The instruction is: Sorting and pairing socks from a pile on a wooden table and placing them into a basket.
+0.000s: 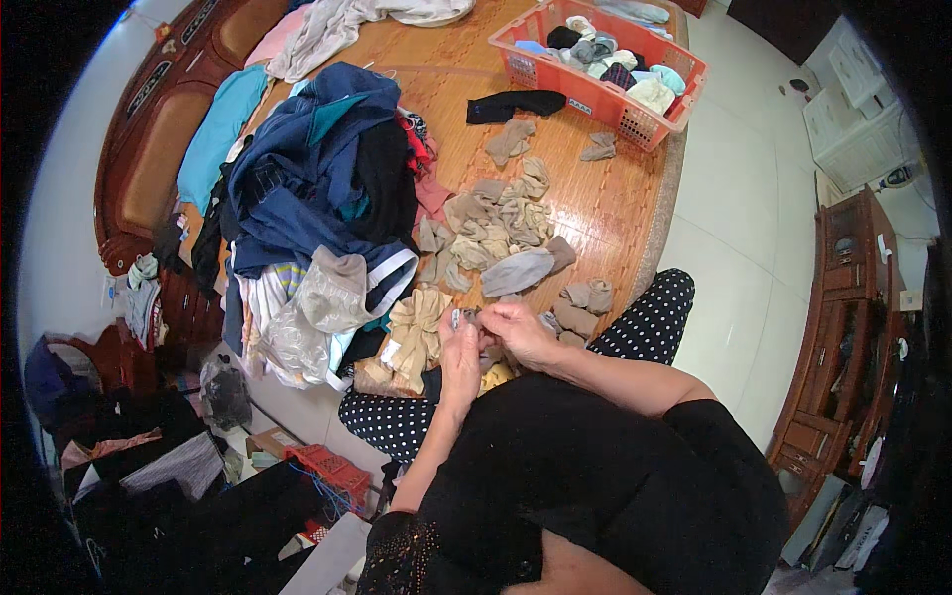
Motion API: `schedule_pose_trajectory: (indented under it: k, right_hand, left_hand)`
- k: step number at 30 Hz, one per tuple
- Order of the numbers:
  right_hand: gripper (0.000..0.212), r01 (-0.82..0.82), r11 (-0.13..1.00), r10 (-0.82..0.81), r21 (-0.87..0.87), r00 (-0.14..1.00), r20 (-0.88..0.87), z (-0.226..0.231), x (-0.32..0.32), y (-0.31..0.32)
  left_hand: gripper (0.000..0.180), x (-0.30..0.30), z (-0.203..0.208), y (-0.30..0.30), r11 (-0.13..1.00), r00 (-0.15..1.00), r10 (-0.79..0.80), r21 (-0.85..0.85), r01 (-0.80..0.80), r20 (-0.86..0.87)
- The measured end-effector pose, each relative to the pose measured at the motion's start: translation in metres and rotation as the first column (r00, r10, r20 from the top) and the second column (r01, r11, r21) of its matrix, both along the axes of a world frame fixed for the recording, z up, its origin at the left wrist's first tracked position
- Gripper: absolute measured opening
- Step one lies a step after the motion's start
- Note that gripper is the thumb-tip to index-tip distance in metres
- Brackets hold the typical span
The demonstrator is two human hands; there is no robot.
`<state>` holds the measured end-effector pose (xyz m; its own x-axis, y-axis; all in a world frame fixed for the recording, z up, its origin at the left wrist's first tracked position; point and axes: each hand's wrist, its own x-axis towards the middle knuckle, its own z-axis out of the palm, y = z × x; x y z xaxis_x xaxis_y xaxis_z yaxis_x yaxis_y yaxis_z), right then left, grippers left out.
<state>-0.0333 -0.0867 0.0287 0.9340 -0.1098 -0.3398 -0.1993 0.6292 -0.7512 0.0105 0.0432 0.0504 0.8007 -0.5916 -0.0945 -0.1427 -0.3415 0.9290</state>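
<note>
My left hand [460, 362] and my right hand [521, 332] meet close in front of my body, low over the bed's near edge. Both sets of fingers are pinched together around something small and greyish, mostly hidden by them. Just beyond lie a grey sock [518, 272] and a loose heap of beige and brown socks [496, 223]. To the right of my right hand are several folded brown socks [575, 317]. A bunch of cream-coloured cloth [416, 322] rests beside my left hand.
A tall pile of clothes [307, 169], mostly dark blue, stands on the left of the wooden-looking mat [436, 94]. At the far right, an orange plastic basket [677, 124] holds rolled socks. Nearer lies a black sock [516, 105]. Drawers and a wooden cabinet [828, 367] line the right side.
</note>
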Motion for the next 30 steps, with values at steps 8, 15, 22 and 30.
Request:
schedule_pose_trajectory:
  k: [8,15,22,30]
  right_hand:
    - [0.016,0.010,0.985,-0.027,0.171,0.995,0.095,0.008,0.000,-0.008]
    - [0.016,0.000,1.000,0.000,0.023,1.000,-0.002,0.012,0.001,-0.006]
    - [0.010,-0.022,0.933,0.030,-0.360,0.999,0.018,0.033,0.001,-0.001]
    - [0.007,0.113,0.813,-0.014,-0.570,0.984,0.176,0.002,-0.001,0.000]
  left_hand:
    - [0.073,0.005,-0.016,-0.002,0.881,0.832,0.018,-0.386,-0.275,-0.554]
    - [0.073,0.002,-0.013,-0.007,0.903,0.914,0.025,-0.383,-0.195,-0.405]
    - [0.073,0.001,0.001,-0.002,1.000,0.996,0.014,0.008,-0.015,0.093]
    - [0.046,0.002,0.006,-0.003,0.996,0.999,-0.036,-0.076,0.036,0.003]
